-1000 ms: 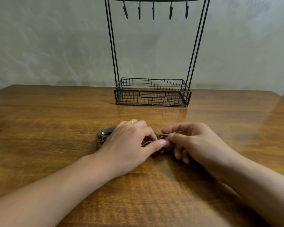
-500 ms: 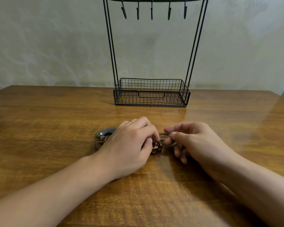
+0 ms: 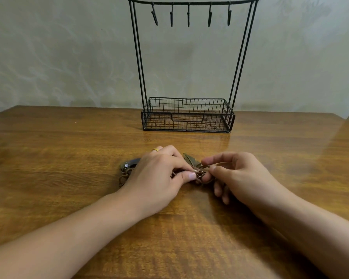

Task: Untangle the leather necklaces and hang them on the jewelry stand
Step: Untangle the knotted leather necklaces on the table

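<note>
A wooden table (image 3: 69, 150) is backed by a pale wall. The tangled necklaces (image 3: 197, 172) are pinched between the thumb and curled fingers of the left hand (image 3: 159, 176) and right hand (image 3: 236, 176). The jewelry stand (image 3: 187, 115) is positioned beyond the fingertips, its hooks (image 3: 188, 16) bare.

Brown tangled leather necklaces (image 3: 197, 172) bunched on table, well before upright black wire jewelry stand (image 3: 187, 115), hooks bare.
</note>
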